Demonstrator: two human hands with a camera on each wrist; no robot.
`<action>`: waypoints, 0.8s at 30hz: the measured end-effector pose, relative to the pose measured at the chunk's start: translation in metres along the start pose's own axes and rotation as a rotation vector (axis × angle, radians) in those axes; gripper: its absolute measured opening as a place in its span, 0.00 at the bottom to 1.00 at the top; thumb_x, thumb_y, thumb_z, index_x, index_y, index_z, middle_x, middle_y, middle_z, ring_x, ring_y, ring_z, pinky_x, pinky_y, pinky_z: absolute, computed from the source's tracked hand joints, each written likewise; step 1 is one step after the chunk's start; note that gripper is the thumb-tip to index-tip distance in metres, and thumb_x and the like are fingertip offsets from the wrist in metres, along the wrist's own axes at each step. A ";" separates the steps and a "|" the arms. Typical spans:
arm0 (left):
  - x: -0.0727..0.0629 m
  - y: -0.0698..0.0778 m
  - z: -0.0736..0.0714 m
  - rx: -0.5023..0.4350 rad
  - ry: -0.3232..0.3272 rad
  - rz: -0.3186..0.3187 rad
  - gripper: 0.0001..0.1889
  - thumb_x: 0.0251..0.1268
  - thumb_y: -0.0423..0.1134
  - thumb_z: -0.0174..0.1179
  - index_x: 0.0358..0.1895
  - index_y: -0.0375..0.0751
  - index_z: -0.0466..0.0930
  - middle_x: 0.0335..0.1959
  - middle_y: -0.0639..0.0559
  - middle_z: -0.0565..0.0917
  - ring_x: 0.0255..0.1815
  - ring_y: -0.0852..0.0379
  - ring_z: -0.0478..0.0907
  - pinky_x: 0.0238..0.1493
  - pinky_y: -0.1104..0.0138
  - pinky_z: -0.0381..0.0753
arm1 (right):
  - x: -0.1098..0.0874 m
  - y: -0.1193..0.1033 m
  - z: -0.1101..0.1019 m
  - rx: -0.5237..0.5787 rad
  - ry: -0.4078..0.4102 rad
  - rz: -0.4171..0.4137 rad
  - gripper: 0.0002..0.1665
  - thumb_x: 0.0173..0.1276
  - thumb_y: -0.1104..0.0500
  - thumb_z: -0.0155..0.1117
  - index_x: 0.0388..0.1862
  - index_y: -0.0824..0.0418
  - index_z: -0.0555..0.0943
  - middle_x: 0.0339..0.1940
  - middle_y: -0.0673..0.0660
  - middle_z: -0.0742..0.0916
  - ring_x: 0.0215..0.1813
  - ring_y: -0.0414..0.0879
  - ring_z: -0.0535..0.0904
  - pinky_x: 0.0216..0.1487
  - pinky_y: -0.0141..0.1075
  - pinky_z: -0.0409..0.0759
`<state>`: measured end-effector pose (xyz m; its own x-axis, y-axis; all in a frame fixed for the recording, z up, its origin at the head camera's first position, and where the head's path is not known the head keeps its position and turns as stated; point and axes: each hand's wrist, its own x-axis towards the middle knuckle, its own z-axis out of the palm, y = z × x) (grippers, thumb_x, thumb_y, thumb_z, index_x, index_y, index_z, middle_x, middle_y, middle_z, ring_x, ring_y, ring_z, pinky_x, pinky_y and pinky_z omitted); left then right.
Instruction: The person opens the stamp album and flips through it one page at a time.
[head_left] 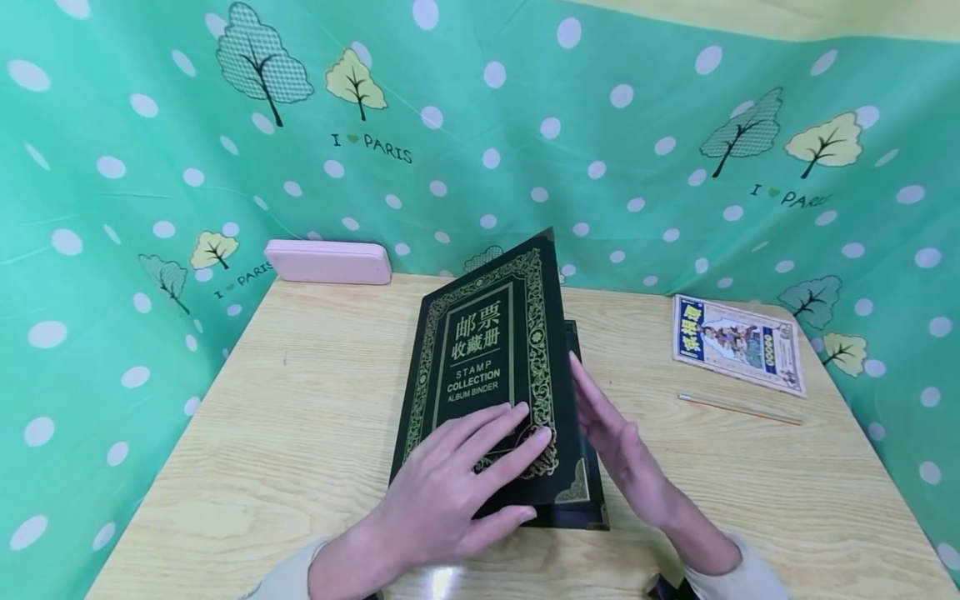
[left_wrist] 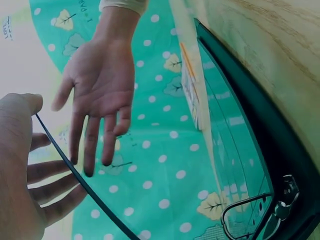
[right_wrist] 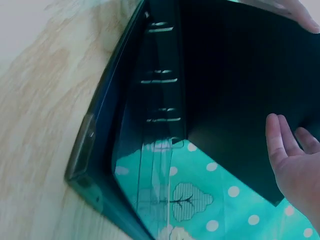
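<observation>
A dark green stamp album (head_left: 468,358) with gold lettering and metal corners lies at the table's middle, its front cover tilted partly up. My left hand (head_left: 442,492) rests across the lower part of the cover, fingers spread and straight, with the thumb by the bottom edge. On the raised right side, my right hand (head_left: 618,450) has straight fingers close to the cover's inner face (right_wrist: 225,75); whether they touch it I cannot tell. Clear pages (left_wrist: 227,120) and metal binder rings (left_wrist: 285,200) show inside the album.
A pink case (head_left: 328,262) stands at the back left. Printed booklets or cards (head_left: 738,342) lie at the back right, with a pencil (head_left: 738,408) in front of them. Green dotted cloth (head_left: 525,125) hangs behind the wooden table (head_left: 285,417).
</observation>
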<state>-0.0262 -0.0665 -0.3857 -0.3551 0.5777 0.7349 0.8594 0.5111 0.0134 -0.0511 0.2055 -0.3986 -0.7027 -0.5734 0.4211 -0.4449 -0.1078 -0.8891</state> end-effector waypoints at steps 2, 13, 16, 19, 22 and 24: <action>0.000 -0.001 0.000 0.017 0.023 0.017 0.31 0.91 0.59 0.46 0.76 0.42 0.82 0.74 0.38 0.82 0.70 0.42 0.83 0.66 0.53 0.86 | -0.001 0.004 -0.002 -0.039 0.038 0.076 0.46 0.90 0.38 0.08 0.94 0.65 0.38 0.95 0.62 0.49 0.91 0.42 0.54 0.85 0.31 0.57; 0.000 -0.004 -0.011 0.050 0.133 0.076 0.24 0.91 0.50 0.46 0.71 0.43 0.85 0.71 0.36 0.84 0.64 0.42 0.87 0.57 0.55 0.90 | -0.008 0.054 -0.018 -0.609 -0.060 0.392 0.29 0.91 0.51 0.57 0.85 0.55 0.74 0.80 0.58 0.80 0.81 0.58 0.75 0.78 0.60 0.75; 0.001 -0.008 -0.016 0.077 0.167 0.119 0.22 0.87 0.44 0.48 0.71 0.44 0.86 0.68 0.35 0.86 0.61 0.42 0.88 0.53 0.56 0.91 | -0.011 0.060 -0.018 -0.748 -0.132 0.357 0.32 0.87 0.54 0.64 0.85 0.58 0.74 0.82 0.62 0.77 0.82 0.65 0.72 0.77 0.68 0.72; 0.000 -0.014 -0.021 0.131 0.196 0.174 0.23 0.81 0.40 0.49 0.71 0.44 0.85 0.64 0.35 0.87 0.58 0.42 0.89 0.47 0.59 0.91 | -0.012 0.059 -0.018 -0.791 -0.175 0.382 0.35 0.85 0.53 0.67 0.85 0.58 0.73 0.84 0.64 0.75 0.83 0.66 0.70 0.77 0.69 0.71; -0.001 -0.019 -0.027 0.176 0.216 0.221 0.25 0.78 0.39 0.50 0.72 0.43 0.84 0.61 0.36 0.88 0.56 0.42 0.90 0.42 0.63 0.91 | -0.012 0.059 -0.018 -0.831 -0.222 0.380 0.38 0.82 0.51 0.71 0.85 0.58 0.74 0.85 0.63 0.75 0.83 0.66 0.71 0.77 0.67 0.72; -0.002 -0.023 -0.030 0.189 0.239 0.241 0.24 0.80 0.39 0.51 0.74 0.43 0.82 0.59 0.36 0.88 0.54 0.43 0.90 0.40 0.65 0.91 | -0.014 0.059 -0.019 -0.849 -0.256 0.367 0.41 0.78 0.49 0.76 0.85 0.58 0.74 0.86 0.64 0.73 0.84 0.66 0.70 0.77 0.66 0.73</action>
<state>-0.0339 -0.0982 -0.3670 -0.0362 0.5424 0.8393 0.8170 0.4997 -0.2877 -0.0780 0.2228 -0.4534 -0.7804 -0.6253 0.0014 -0.5459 0.6802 -0.4892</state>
